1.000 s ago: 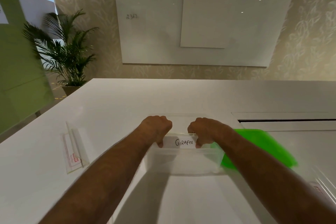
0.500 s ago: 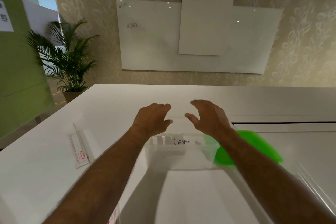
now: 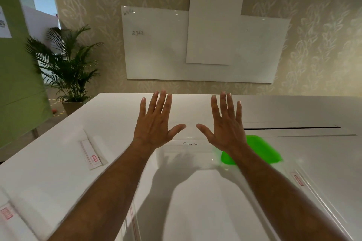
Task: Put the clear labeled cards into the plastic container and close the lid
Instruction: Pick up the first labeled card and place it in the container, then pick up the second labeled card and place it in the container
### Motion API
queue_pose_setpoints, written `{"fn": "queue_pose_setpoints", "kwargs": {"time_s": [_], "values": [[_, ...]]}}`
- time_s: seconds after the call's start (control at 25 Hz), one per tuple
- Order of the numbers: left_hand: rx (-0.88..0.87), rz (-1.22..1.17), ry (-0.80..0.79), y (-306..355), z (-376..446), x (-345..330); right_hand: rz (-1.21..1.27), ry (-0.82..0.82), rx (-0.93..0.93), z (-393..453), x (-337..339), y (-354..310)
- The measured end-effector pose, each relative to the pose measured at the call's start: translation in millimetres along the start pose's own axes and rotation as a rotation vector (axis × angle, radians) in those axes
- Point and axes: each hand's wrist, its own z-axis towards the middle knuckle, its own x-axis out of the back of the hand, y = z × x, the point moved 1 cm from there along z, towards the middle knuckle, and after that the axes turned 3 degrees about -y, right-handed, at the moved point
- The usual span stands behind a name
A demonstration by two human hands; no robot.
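A clear plastic container point(image 3: 188, 159) stands on the white table point(image 3: 58, 154) in front of me. Inside it a clear card point(image 3: 190, 144) with handwritten lettering stands upright; only the tops of the letters show. The green lid point(image 3: 258, 149) lies flat on the table just right of the container, partly behind my right wrist. My left hand point(image 3: 156, 123) and my right hand point(image 3: 225, 125) hover above and beyond the container, palms down, fingers spread, holding nothing.
Clear sleeves with red labels lie on the table at the left point(image 3: 92, 150), near left corner point(image 3: 7, 215) and right point(image 3: 298, 180). A dark slot point(image 3: 290, 127) runs across the table at the right. A potted palm point(image 3: 64, 64) stands beyond the table's left edge.
Both hands let go of the labelled card in the container, then rose and moved forward with fingers spreading wide. The card stays inside the container.
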Motion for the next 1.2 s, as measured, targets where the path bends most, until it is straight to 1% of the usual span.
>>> {"fn": "queue_pose_setpoints", "kwargs": {"time_s": [0.24,0.4,0.6,0.8,1.0,1.12,1.2], "values": [[-0.008,-0.007,-0.019,6,-10,16,-0.061,-0.022,-0.045,-27,12,17],[-0.052,-0.059,-0.004,28,-8,22,-0.103,-0.064,-0.079,-46,20,41],[-0.130,-0.135,-0.013,77,-6,18,-0.174,-0.110,-0.142,-77,32,85],[-0.224,-0.195,-0.059,140,-6,8,-0.251,-0.157,-0.217,-113,49,134],[-0.298,-0.285,-0.115,202,-13,2,-0.297,-0.169,-0.310,-151,64,172],[-0.327,-0.339,-0.153,235,-18,0,-0.283,-0.199,-0.378,-170,73,189],[-0.322,-0.418,-0.205,256,-22,0,-0.211,-0.241,-0.445,-181,76,197]]}}
